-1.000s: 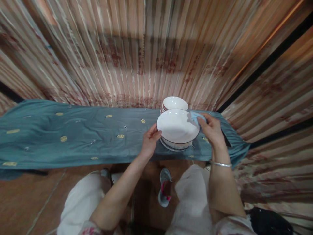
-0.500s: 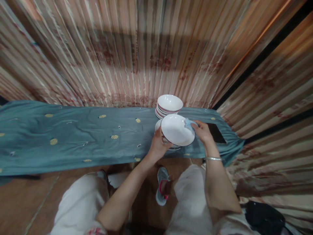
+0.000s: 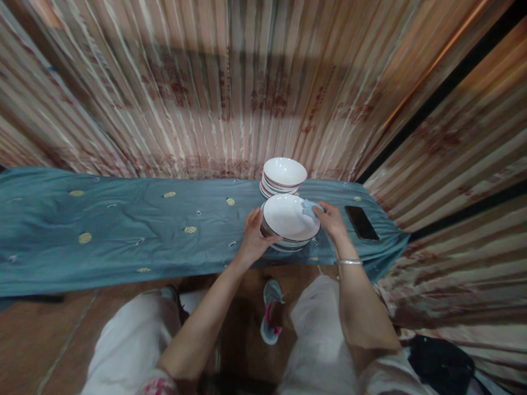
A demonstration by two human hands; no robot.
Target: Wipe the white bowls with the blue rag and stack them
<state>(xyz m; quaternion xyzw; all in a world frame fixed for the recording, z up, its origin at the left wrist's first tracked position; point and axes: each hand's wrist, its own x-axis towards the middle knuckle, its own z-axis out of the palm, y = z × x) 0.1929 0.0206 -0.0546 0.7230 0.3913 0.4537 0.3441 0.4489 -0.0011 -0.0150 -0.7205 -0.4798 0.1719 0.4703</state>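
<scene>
A white plate with a dark rim [image 3: 286,219] rests level on top of a stack of similar plates [image 3: 290,247]. My left hand [image 3: 256,236] grips its left edge, thumb along the near rim and fingers round the far left side. In my right hand [image 3: 330,220] a light blue cloth [image 3: 309,208] is pinched and pressed on the plate's right inner side. Just behind stands a stack of white bowls with red rims [image 3: 285,174], touched by neither hand.
A black phone [image 3: 362,223] lies to the right on the teal pineapple-print tablecloth [image 3: 123,230]. Pleated curtains [image 3: 206,109] hang right behind the narrow table and along its right side. A black bag [image 3: 440,365] sits at the lower right.
The plate has moved left and down from a tilted, raised position onto the stack. Both hands moved left with it, the cloth still on its right side.
</scene>
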